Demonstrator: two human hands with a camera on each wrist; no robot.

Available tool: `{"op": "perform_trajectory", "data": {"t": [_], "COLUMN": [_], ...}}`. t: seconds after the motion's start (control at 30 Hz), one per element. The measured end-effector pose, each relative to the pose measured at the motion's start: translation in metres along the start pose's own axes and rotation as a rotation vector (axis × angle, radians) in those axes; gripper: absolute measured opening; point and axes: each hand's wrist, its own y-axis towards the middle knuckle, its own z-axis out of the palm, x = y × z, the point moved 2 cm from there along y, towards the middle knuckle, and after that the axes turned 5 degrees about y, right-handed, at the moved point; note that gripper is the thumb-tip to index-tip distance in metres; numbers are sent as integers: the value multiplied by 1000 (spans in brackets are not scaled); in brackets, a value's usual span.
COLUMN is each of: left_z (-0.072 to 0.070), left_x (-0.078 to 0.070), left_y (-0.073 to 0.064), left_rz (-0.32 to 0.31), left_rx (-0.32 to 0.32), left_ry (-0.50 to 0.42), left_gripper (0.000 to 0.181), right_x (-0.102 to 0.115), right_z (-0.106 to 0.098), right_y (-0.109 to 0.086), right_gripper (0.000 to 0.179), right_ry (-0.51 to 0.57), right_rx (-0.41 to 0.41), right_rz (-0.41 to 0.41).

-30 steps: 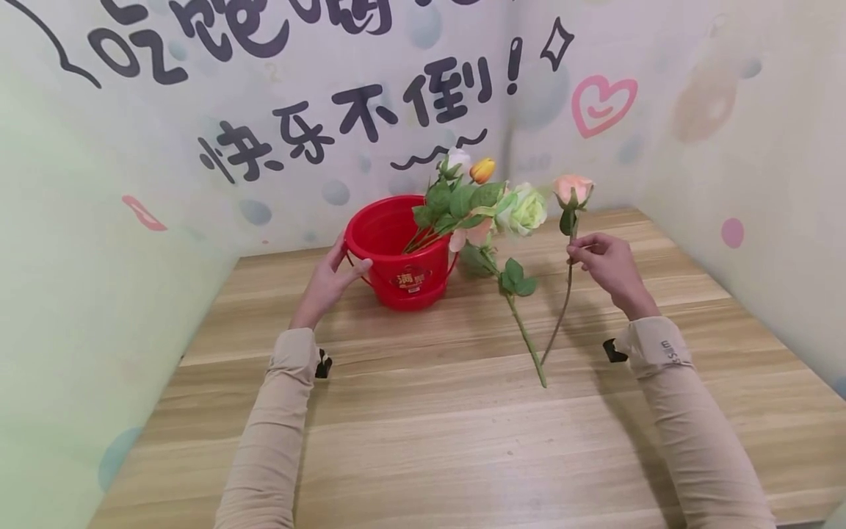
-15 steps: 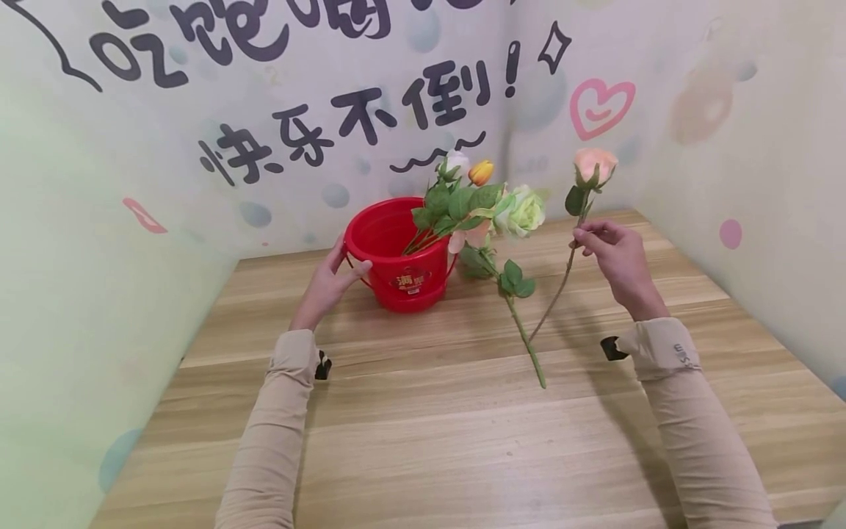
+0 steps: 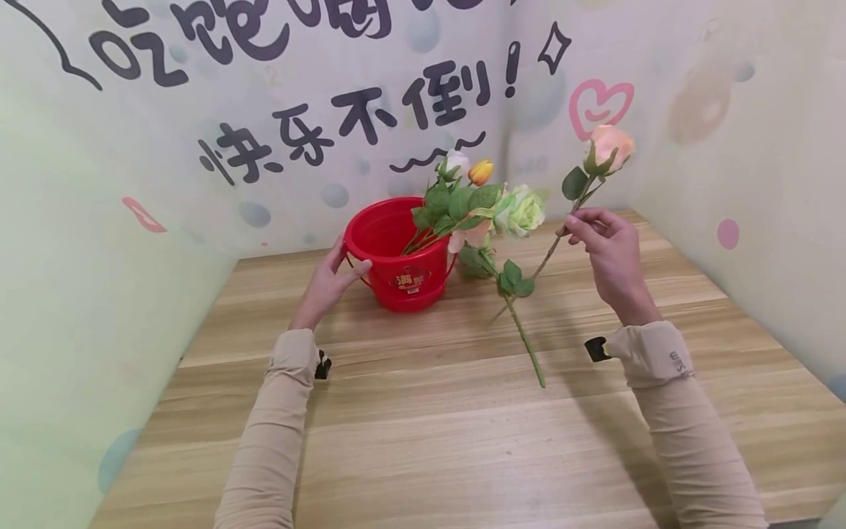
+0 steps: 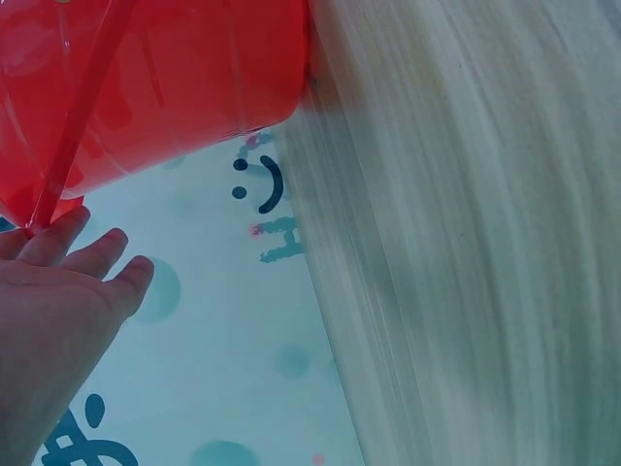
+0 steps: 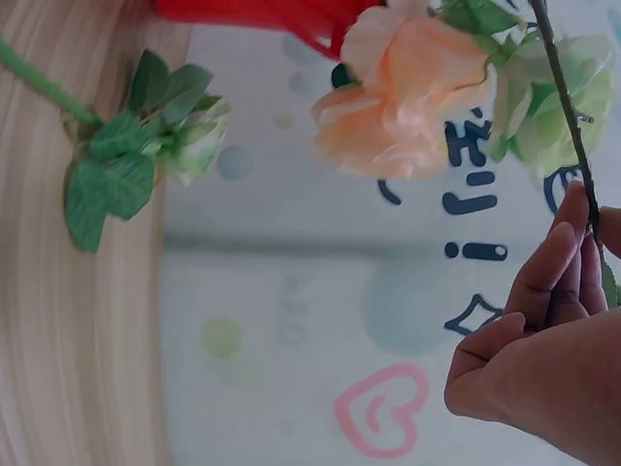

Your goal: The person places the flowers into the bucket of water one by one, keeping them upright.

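Note:
My left hand (image 3: 327,285) rests on the left side of a red bucket (image 3: 410,283), thumb at its front and fingers along its side. In the left wrist view, those fingers are fairly straight beside the bucket's handle (image 4: 73,116). My right hand (image 3: 611,253) pinches the stem of a peach rose (image 3: 609,149), which is raised with its bloom up and its stem slanting down to the left. Leaning out of the bucket's right side are a white rose (image 3: 456,163), a yellow tulip (image 3: 481,173), a pale green rose (image 3: 521,211) and a peach flower (image 5: 408,92).
A green-stemmed flower (image 3: 526,345) lies on the wooden table (image 3: 423,441) right of the bucket. Its pale bloom (image 5: 199,141) shows in the right wrist view. Printed walls (image 3: 370,169) stand behind and at both sides of the table.
My right hand has lifted the peach rose up and tilted it, so its bloom moved right and its stem end swung left towards the bucket. My left hand and the bucket stay put.

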Motion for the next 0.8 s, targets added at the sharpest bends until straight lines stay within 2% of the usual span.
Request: {"op": "perform_trajectory", "data": {"t": [0.33,0.8], "left_z": [0,-1], "left_x": [3,4], "left_y": [3,2], "left_rz": [-3,8], "left_rx": [0,1], "left_ry": [-6,1], "left_gripper": [81,80], "right_x": [10,-4], "right_z": [30,63], "right_y": [-11,-21], "right_gripper": [18,21], "right_ry": [2,-29], "right_rx": [-11,-12], "right_rz": [-27,-52]}}
